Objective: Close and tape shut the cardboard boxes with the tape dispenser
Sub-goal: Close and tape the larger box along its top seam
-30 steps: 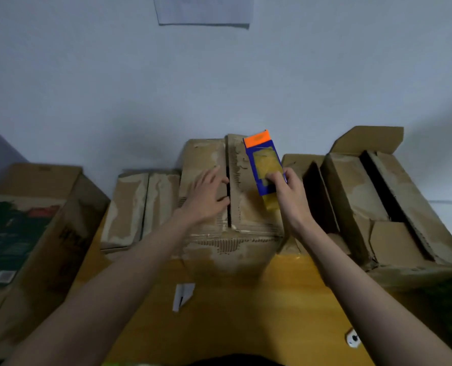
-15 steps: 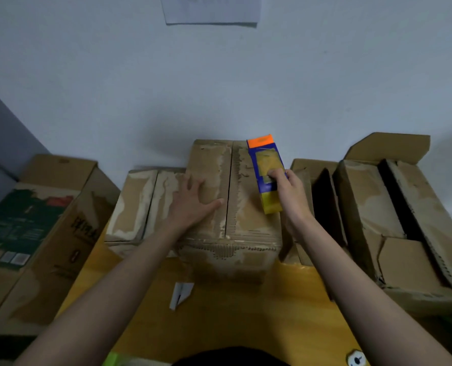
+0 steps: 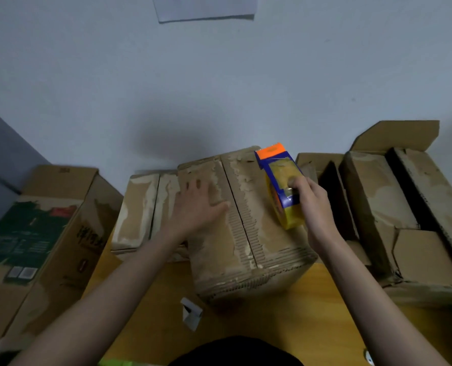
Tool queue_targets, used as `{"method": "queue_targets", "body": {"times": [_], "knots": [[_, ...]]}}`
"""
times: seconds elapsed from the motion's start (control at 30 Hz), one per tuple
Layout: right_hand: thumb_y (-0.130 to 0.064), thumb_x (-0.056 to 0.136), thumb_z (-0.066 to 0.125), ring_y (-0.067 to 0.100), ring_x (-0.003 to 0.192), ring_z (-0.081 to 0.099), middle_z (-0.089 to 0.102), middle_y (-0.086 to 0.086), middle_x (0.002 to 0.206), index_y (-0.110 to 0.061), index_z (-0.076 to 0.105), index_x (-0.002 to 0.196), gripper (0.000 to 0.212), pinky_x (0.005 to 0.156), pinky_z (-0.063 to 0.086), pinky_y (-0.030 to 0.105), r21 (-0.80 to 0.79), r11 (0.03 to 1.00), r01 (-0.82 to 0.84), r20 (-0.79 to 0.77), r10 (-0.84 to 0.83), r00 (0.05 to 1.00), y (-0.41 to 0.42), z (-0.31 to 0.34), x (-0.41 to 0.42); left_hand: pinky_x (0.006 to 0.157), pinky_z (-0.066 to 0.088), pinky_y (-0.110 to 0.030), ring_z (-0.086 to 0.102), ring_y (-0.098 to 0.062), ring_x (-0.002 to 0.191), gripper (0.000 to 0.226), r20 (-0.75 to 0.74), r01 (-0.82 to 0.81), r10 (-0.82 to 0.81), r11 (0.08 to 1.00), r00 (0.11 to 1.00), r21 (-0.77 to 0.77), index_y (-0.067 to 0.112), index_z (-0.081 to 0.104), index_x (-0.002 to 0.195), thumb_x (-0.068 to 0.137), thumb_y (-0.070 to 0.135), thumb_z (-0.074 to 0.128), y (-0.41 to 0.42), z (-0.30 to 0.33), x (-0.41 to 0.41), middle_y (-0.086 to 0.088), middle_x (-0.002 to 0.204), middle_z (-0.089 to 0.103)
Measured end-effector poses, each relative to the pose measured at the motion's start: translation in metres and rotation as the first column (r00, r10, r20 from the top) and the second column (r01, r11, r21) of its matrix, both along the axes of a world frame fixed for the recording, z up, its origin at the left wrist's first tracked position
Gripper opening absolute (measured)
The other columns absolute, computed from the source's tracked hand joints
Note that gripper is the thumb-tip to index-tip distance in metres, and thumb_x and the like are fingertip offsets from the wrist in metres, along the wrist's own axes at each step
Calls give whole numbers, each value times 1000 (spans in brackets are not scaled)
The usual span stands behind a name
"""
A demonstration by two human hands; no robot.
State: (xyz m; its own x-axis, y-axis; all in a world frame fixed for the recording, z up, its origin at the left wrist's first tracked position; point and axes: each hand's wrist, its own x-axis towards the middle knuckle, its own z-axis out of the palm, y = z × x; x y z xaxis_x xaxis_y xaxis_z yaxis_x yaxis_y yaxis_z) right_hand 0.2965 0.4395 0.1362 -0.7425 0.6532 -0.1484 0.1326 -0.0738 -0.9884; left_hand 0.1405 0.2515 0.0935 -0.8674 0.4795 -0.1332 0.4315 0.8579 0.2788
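A worn cardboard box (image 3: 248,233) stands in the middle of the yellow table (image 3: 309,313), its two top flaps folded down with a dark seam between them. My left hand (image 3: 196,207) lies flat with spread fingers on the left flap. My right hand (image 3: 312,204) grips the tape dispenser (image 3: 281,188), blue with an orange tip and a yellow tape roll, held over the box's right flap. I cannot tell whether the dispenser touches the flap.
A lower closed box (image 3: 143,210) sits left of the middle one. Open boxes (image 3: 404,215) with raised flaps stand at the right. A large printed carton (image 3: 37,239) is at the far left. A small white paper piece (image 3: 190,313) lies on the table. The wall is close behind.
The middle box has turned and slid nearer to me. My left hand has moved further left on its flap. The dispenser has tilted and shifted right.
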Motion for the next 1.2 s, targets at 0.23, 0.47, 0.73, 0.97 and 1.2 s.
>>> {"method": "queue_targets", "body": {"times": [0.23,0.47,0.73,0.97,1.2], "knots": [[-36,91,55,10,71,59,64,-8,71,-3,62,95,33,70,43,36,37,999,10,-18,-10,1000,1,-4,7,122,15,-55,16,-34,152,116,96,100,-96,994,991,-39,30,16,160,69,86,62,42,4,-103,-7,166,20],[-31,93,56,2,71,60,65,-13,73,0,59,99,31,67,44,24,23,1000,-19,-50,20,999,3,-8,11,119,19,-52,22,-38,146,107,53,123,-119,988,992,-97,33,19,159,74,85,57,36,-12,-96,-8,161,23],[-34,81,54,4,64,55,59,1,75,-1,59,92,35,55,40,14,26,993,-114,-77,116,990,-7,4,-5,114,28,-56,25,-38,144,112,65,21,-16,997,998,-80,33,23,156,66,87,63,11,-13,-71,-8,157,26],[-13,95,54,3,58,43,49,-1,68,-11,57,79,17,51,34,16,57,982,-182,-26,184,983,-17,2,-23,116,25,-62,22,-41,148,113,73,-65,69,996,995,-59,32,23,156,66,87,62,-8,-17,-44,-7,163,21],[-43,82,53,14,79,56,64,8,84,-1,64,96,45,74,42,36,80,972,-221,87,214,973,-8,3,-13,120,17,-58,19,-34,151,99,72,-70,70,998,995,-1,31,25,157,79,80,58,-10,-15,-34,-5,164,22]]}}
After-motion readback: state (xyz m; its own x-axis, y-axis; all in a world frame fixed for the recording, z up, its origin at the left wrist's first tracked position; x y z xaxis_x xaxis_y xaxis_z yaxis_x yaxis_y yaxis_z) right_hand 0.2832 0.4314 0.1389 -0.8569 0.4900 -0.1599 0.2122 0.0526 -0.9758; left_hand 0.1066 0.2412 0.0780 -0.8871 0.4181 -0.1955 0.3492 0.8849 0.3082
